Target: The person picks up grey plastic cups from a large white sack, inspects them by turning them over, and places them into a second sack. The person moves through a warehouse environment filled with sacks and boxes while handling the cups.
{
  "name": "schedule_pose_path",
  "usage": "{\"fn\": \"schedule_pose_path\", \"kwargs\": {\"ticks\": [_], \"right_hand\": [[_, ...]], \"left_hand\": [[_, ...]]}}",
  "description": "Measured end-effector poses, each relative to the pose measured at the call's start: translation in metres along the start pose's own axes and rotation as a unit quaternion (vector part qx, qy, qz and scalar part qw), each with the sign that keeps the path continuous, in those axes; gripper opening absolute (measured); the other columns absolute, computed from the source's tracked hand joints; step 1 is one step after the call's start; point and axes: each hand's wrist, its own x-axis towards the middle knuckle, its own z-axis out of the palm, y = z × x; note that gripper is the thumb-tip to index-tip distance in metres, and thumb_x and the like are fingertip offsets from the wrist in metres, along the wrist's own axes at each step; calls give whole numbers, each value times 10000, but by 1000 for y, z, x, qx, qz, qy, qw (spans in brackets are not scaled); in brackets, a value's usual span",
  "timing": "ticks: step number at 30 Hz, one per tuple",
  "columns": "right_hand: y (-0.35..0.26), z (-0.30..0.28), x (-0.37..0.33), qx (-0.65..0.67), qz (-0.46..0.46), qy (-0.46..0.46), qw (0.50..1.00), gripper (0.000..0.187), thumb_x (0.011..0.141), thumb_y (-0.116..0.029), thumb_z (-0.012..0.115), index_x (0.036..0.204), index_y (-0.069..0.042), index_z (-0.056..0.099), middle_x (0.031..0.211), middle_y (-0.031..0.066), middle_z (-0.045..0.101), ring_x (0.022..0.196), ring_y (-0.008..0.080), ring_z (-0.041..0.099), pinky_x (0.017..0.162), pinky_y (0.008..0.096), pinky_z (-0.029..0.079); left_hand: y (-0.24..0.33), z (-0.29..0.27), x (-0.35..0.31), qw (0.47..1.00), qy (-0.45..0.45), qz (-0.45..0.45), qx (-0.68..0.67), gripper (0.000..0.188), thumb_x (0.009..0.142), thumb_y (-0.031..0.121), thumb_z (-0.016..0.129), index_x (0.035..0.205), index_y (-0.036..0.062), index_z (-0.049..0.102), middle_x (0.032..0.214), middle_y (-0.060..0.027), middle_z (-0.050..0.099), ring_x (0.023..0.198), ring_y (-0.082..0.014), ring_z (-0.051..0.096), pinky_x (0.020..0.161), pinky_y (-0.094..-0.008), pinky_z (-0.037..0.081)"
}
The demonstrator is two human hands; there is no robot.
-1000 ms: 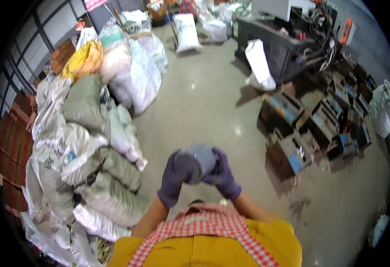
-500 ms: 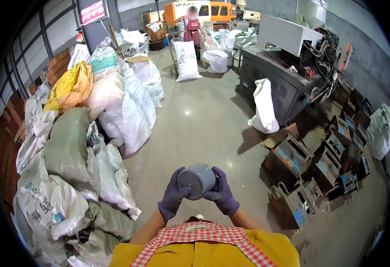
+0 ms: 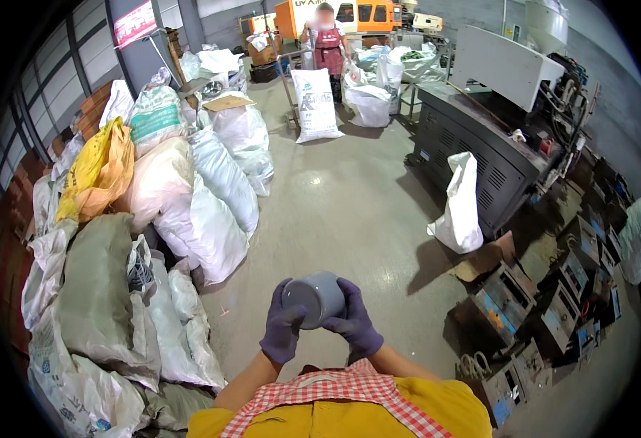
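Between my two purple-gloved hands is a grey round container [image 3: 316, 293], tilted, its smooth closed end toward me. My left hand [image 3: 284, 323] grips its left side, thumb lying across the front. My right hand [image 3: 354, 318] wraps round the right side, with the thumb near the lower edge. Both hands are closed on it, in front of my checked apron [image 3: 320, 387] and above the floor. The far side of the container and some fingertips are hidden behind it.
Full sacks [image 3: 218, 219] are piled along the left. A white sack [image 3: 459, 208] stands before a dark machine [image 3: 481, 135] on the right, near metal mould blocks [image 3: 506, 299]. Ahead, a person in a red apron [image 3: 328, 51] stands behind a printed white sack [image 3: 314, 106] by a trolley.
The sacks and machine have shifted in view as my head moved. The container has turned a little in my hands and sits slightly further left in the picture. I still hold it with both hands.
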Motion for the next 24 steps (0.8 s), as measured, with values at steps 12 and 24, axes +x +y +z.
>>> {"fn": "schedule_pose_path", "kwargs": {"ticks": [12, 24], "right_hand": [[-9, -74, 241, -44, 26, -81, 995, 834, 616, -194, 772, 1269, -56, 272, 1229, 135, 378, 1129, 227, 387, 925, 354, 362], [42, -106, 449, -66, 30, -72, 995, 835, 605, -171, 776, 1267, -64, 278, 1226, 132, 374, 1120, 232, 393, 918, 361, 379]], "left_hand": [[47, 37, 211, 996, 52, 68, -9, 610, 654, 56, 511, 1240, 69, 340, 1149, -79, 436, 1074, -210, 437, 931, -318, 365], [91, -3, 433, 999, 34, 14, -19, 592, 657, 83, 581, 1204, 67, 355, 1103, -76, 451, 1032, -205, 457, 879, -321, 400]]}}
